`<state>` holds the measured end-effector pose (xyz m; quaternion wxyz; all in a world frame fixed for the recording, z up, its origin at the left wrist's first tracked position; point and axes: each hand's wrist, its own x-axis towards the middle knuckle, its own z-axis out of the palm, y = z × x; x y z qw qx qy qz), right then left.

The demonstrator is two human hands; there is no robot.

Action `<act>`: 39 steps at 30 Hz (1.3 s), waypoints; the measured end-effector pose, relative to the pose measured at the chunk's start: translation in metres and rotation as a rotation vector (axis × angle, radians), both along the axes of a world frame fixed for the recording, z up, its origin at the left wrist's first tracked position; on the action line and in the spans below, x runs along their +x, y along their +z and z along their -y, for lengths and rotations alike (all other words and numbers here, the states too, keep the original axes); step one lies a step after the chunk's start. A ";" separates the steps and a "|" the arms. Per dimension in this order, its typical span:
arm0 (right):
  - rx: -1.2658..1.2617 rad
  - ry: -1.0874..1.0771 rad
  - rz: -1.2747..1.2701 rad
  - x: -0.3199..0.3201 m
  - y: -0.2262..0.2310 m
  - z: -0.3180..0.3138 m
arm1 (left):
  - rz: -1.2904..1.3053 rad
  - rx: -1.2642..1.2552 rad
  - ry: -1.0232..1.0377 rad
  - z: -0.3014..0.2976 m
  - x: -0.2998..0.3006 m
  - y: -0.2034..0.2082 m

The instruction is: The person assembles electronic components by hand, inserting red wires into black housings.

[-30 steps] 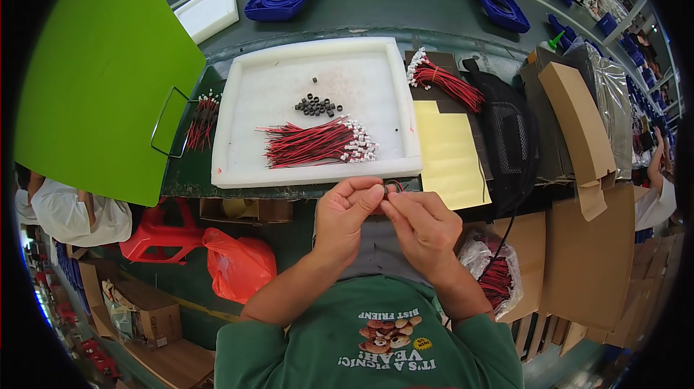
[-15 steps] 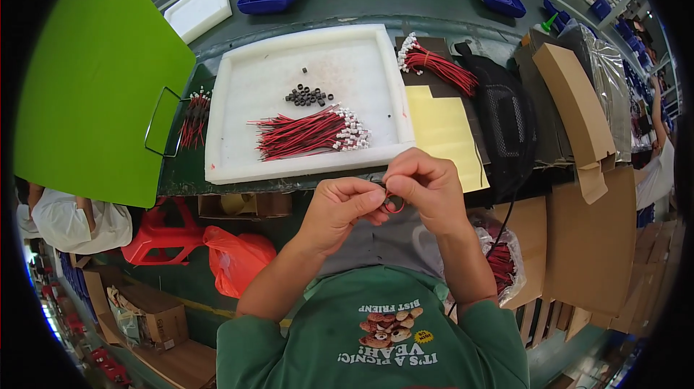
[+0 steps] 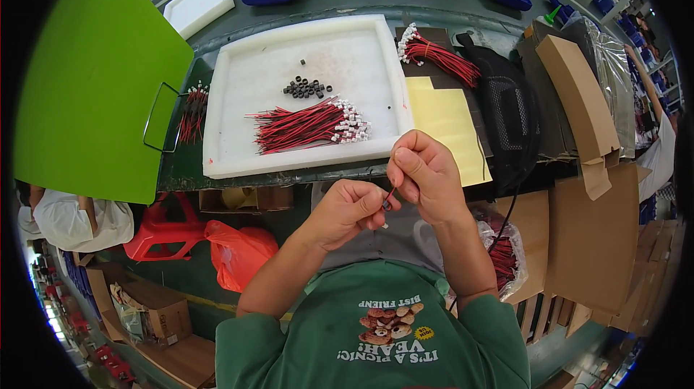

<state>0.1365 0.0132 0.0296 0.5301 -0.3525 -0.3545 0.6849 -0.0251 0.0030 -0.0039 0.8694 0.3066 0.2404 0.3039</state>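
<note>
In front of my lap, my left hand pinches a small dark ring at its fingertips. A thin red wire runs from the ring up to my right hand, whose thumb and fingers are closed on it. A small white end shows below the left fingertips. Beyond my hands, a white foam tray holds a bundle of red and black wires with white connectors, and a cluster of small black rings. One more ring lies apart.
Right of the tray are yellow paper, another bundle of red wires, a black mesh bag and cardboard boxes. A green panel stands at left. Below the table edge are a red stool and a red plastic bag.
The red wire loop between my hands has drawn tighter and straighter. My right hand has moved slightly up and away from my left, which still pinches the ring.
</note>
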 end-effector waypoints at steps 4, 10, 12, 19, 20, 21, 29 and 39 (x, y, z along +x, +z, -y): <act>-0.001 0.017 -0.039 0.003 0.000 0.000 | 0.062 -0.026 -0.027 0.003 0.006 -0.004; 0.059 -0.023 -0.025 0.006 0.000 0.000 | 0.039 -0.034 -0.076 0.006 0.007 -0.001; 0.021 -0.026 -0.044 0.006 -0.001 0.000 | -0.075 0.103 -0.122 0.007 0.001 -0.002; -0.070 -0.102 -0.078 0.011 -0.013 0.003 | -0.195 0.209 -0.178 0.008 0.001 0.010; -0.069 -0.102 -0.078 0.013 -0.011 0.003 | -0.218 0.278 -0.210 0.002 0.000 0.013; -0.040 -0.102 -0.116 0.016 -0.007 0.003 | -0.238 0.350 -0.243 -0.004 -0.001 0.016; 0.687 -0.629 0.273 0.044 0.017 0.018 | -0.358 0.310 0.444 -0.018 0.011 0.030; 0.797 -0.163 0.710 0.065 -0.001 0.039 | 0.060 0.126 0.277 -0.014 0.074 0.012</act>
